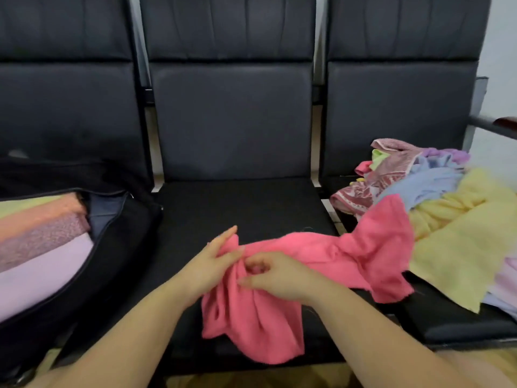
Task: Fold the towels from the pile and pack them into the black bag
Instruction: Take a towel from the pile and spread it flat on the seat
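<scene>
Inside black bag (117,247), folded towels (42,242), hands gripping pink towel (321,256)

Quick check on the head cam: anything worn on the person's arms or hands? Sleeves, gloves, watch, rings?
Nothing worn that shows. Both forearms are bare up to the bottom frame edge, with no sleeve cuffs in view. The left hand and right hand have no gloves, and no watch or wristband sits on either wrist. No rings are visible, though the fingers are a bit blurred.
</scene>
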Demonstrator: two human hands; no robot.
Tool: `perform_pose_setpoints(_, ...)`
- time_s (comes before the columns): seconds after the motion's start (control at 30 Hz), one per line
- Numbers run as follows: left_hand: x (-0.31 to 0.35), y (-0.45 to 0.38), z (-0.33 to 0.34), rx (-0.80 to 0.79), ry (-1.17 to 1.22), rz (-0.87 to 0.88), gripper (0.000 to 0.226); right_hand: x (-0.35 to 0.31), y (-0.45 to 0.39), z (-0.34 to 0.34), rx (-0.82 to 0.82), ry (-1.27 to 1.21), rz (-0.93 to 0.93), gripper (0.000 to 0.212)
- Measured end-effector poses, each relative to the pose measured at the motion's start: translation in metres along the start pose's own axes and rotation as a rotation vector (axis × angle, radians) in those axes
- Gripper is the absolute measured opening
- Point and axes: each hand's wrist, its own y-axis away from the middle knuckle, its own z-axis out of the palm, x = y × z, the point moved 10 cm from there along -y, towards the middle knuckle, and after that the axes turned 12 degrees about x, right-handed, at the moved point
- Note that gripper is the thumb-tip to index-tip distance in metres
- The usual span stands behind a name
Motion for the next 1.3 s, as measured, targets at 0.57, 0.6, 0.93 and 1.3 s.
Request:
perform_pose_setpoints(0.57,0.021,0.024,0.01,-0.047,-1.007,0.393,0.05,0.036,-0.005,0.001,-0.005,0.318,-0.068,0.032)
perform_pose_setpoints(0.6,0.017,0.026,0.018,-0.09,-0.932,0.415,0.052,0.035,-0.002,0.006,-0.027,0.253,-0.064,0.028)
perform_pose_setpoints(0.93,-0.012,0.02,0.023,-0.147,-0.926,0.202,0.039,0.044,0.004,-0.02,0.142,0.534,-0.067,0.043)
perform_pose_setpoints(1.3,0.001,0.01,0.001,0.028,-0.858,0.251,0.051,0.056,0.012,-0.038,0.219,0.625,0.06,0.042)
